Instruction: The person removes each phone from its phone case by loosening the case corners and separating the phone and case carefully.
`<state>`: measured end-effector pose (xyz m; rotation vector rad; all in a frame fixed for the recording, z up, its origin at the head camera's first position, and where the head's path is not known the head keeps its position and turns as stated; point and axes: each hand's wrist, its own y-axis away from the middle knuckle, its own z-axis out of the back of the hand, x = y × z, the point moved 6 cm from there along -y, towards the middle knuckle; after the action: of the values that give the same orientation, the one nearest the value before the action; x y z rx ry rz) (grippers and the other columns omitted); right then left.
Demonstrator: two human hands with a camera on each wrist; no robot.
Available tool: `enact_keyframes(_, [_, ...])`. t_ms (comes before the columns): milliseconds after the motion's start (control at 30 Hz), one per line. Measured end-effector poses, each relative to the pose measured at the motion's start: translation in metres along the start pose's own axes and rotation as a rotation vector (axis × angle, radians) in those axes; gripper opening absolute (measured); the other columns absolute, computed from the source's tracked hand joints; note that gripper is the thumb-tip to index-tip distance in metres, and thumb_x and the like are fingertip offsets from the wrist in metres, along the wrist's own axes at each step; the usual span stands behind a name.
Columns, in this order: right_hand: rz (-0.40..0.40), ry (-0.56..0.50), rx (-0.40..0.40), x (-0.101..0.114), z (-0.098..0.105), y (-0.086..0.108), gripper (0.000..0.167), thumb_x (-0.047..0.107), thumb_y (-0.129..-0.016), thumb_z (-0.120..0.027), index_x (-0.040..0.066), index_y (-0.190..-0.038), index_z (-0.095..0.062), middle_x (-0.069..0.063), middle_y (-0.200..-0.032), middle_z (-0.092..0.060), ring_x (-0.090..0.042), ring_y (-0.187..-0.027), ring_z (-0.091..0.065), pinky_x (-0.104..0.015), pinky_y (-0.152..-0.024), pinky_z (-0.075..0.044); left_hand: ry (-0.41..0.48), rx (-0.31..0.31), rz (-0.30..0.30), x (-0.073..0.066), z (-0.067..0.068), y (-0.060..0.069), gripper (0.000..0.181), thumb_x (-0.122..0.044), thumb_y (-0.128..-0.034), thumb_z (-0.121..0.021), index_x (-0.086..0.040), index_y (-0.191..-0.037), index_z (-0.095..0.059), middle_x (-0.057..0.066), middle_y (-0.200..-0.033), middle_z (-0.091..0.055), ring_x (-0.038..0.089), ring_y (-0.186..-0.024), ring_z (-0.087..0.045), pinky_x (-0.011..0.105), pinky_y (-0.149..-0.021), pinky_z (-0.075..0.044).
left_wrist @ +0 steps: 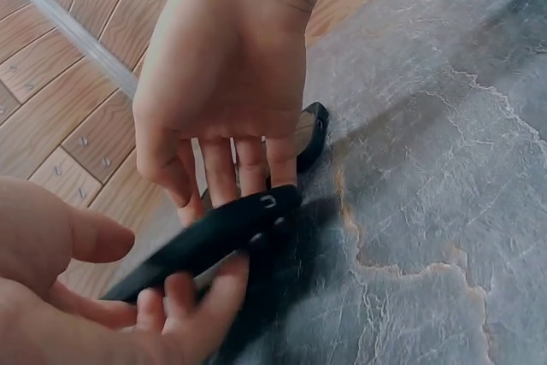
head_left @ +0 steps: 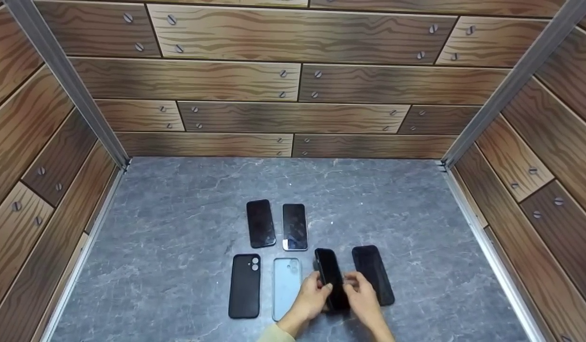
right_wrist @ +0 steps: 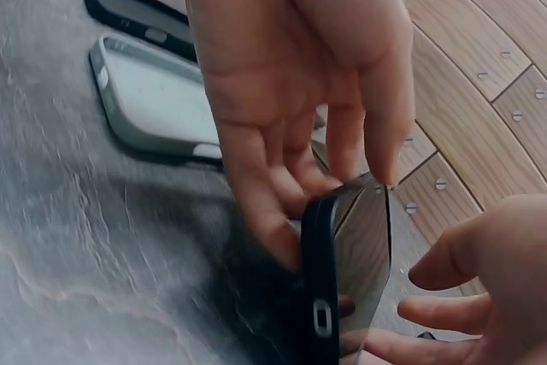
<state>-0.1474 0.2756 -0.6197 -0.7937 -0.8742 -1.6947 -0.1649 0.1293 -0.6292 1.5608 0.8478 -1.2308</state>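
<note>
A phone (head_left: 327, 263) in a black case is held tilted off the table, its dark screen facing me. My left hand (head_left: 309, 300) grips its left edge, with the thumb at the front and fingers curled behind, as the right wrist view shows. My right hand (head_left: 364, 299) is at the phone's right edge. In the right wrist view, its thumb stands apart from the phone and its other fingers are fairly straight by the screen. The black case edge (right_wrist: 319, 267) shows a port cutout. Part of the phone's back is hidden by the left fingers.
Right of the hands lies a dark phone-shaped piece (head_left: 372, 270) with a raised rim. To the left are a light blue phone case (head_left: 281, 285) and a black phone case (head_left: 245, 289). Two phones (head_left: 261, 223) lie farther back. Wood-patterned walls (head_left: 293, 80) surround the table.
</note>
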Motion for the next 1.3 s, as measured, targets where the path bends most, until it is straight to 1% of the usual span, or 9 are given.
enact_keyframes(100, [0.005,-0.061,0.023,0.006,-0.002,0.003,0.031,0.004,-0.094,-0.052,-0.007,-0.122,-0.058,-0.021,-0.111,-0.067,-0.026,-0.098,-0.066,-0.032,-0.077,-0.054,-0.058,-0.030,-0.025,-0.001,0.005,0.002,0.023,-0.008,-0.0977,-0.054,0.004,-0.118,-0.052,0.017,-0.104,-0.066,0.024,-0.092,-0.066,0.034,-0.069,-0.057])
enact_keyframes(200, [0.009,-0.134,0.030,0.012,0.000,0.004,0.030,0.004,-0.095,-0.052,-0.009,-0.123,-0.057,-0.021,-0.110,-0.067,-0.024,-0.092,-0.065,-0.029,-0.070,-0.054,-0.095,-0.073,-0.042,-0.003,0.013,0.003,0.017,-0.012,-0.0989,-0.054,0.001,-0.110,-0.054,0.013,-0.097,-0.066,0.022,-0.085,-0.064,0.032,-0.065,-0.055])
enact_keyframes(333, [0.014,-0.204,0.042,0.020,0.003,0.002,0.029,0.003,-0.096,-0.053,-0.009,-0.122,-0.058,-0.020,-0.105,-0.068,-0.020,-0.082,-0.063,-0.028,-0.064,-0.055,-0.013,-0.059,-0.026,-0.006,0.022,0.004,0.021,-0.017,-0.1015,-0.051,0.001,-0.111,-0.055,0.011,-0.088,-0.069,0.022,-0.072,-0.068,0.034,-0.055,-0.056])
enact_keyframes(400, [0.022,-0.227,0.062,0.024,0.004,0.000,0.029,0.002,-0.095,-0.053,-0.010,-0.122,-0.057,-0.020,-0.103,-0.068,-0.018,-0.079,-0.062,-0.027,-0.063,-0.056,0.051,-0.037,-0.016,-0.007,0.025,0.005,0.024,-0.017,-0.1022,-0.050,0.003,-0.114,-0.056,0.013,-0.090,-0.072,0.023,-0.074,-0.070,0.035,-0.062,-0.059])
enact_keyframes(533, [0.010,-0.251,0.125,0.030,0.004,-0.005,0.035,0.002,-0.096,-0.048,-0.010,-0.128,-0.053,-0.016,-0.103,-0.068,-0.016,-0.082,-0.060,-0.027,-0.065,-0.055,0.086,-0.002,0.005,-0.008,0.029,0.009,0.025,-0.016,-0.1014,-0.050,0.004,-0.113,-0.058,0.013,-0.091,-0.073,0.020,-0.078,-0.070,0.036,-0.070,-0.060])
enact_keyframes(767, [0.008,-0.300,0.167,0.039,0.011,-0.013,0.034,0.007,-0.101,-0.043,-0.008,-0.131,-0.051,-0.017,-0.102,-0.068,-0.021,-0.085,-0.065,-0.038,-0.071,-0.060,-0.048,0.023,-0.106,-0.011,0.031,0.015,0.020,-0.011,-0.0980,-0.053,0.003,-0.107,-0.065,0.016,-0.093,-0.074,0.012,-0.078,-0.066,0.027,-0.075,-0.054])
enact_keyframes(900, [-0.002,-0.324,0.206,0.040,0.012,-0.013,0.031,0.008,-0.102,-0.043,-0.008,-0.125,-0.055,-0.014,-0.096,-0.068,-0.021,-0.082,-0.067,-0.039,-0.069,-0.061,-0.067,0.042,-0.109,-0.012,0.034,0.018,0.022,-0.011,-0.0987,-0.052,0.002,-0.108,-0.067,0.017,-0.091,-0.074,0.012,-0.074,-0.065,0.025,-0.071,-0.054])
enact_keyframes(1167, [-0.025,-0.383,0.246,0.041,0.011,-0.012,0.027,0.008,-0.101,-0.045,-0.010,-0.116,-0.059,-0.011,-0.091,-0.068,-0.021,-0.078,-0.069,-0.044,-0.070,-0.062,-0.073,0.062,-0.070,-0.011,0.039,0.018,0.023,-0.013,-0.1006,-0.048,0.000,-0.109,-0.067,0.014,-0.086,-0.071,0.012,-0.066,-0.061,0.029,-0.061,-0.055])
enact_keyframes(1300, [-0.012,-0.395,0.276,0.042,0.009,-0.011,0.028,0.006,-0.101,-0.042,-0.011,-0.115,-0.059,-0.012,-0.092,-0.067,-0.023,-0.077,-0.069,-0.044,-0.069,-0.062,-0.124,0.067,-0.112,-0.016,0.042,0.018,0.022,-0.012,-0.0999,-0.049,-0.001,-0.105,-0.068,0.014,-0.084,-0.071,0.010,-0.067,-0.059,0.025,-0.063,-0.052])
